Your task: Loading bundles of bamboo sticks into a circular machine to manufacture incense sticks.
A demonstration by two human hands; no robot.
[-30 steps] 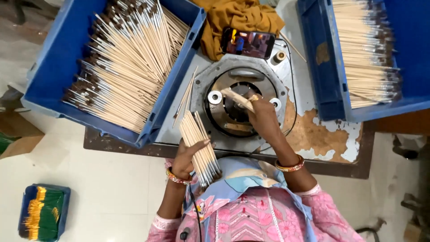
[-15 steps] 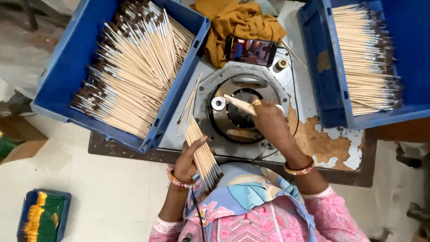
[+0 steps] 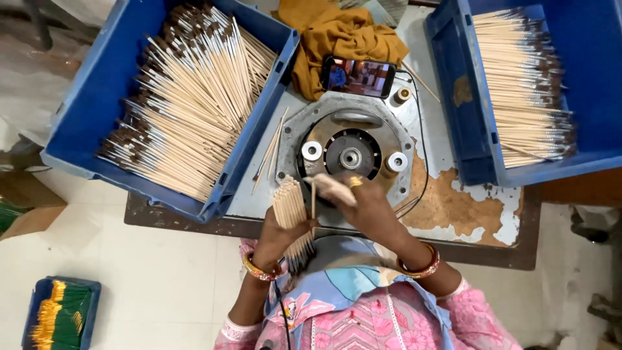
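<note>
Left hand (image 3: 275, 236) grips the brush bundle (image 3: 291, 210); right hand (image 3: 353, 201) pinches one brush (image 3: 313, 201) from its 3 o'clock side, feeding step; next move requires alignment with the round machine head (image 3: 350, 157) at 12 o'clock.

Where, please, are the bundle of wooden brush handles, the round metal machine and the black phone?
Bundle of pale wooden brush handles (image 3: 289, 206): head view, upper end of the bundle.
Round grey metal machine (image 3: 350, 157): head view, central hub.
Black rectangular phone (image 3: 358, 76): head view, middle of its screen.

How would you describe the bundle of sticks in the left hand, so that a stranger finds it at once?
Start at the round metal machine in the middle of the table. Just below its left edge, the left hand grips a small upright bundle of sticks. Unlike the sticks lying in the blue crates, this bundle is held.
</note>
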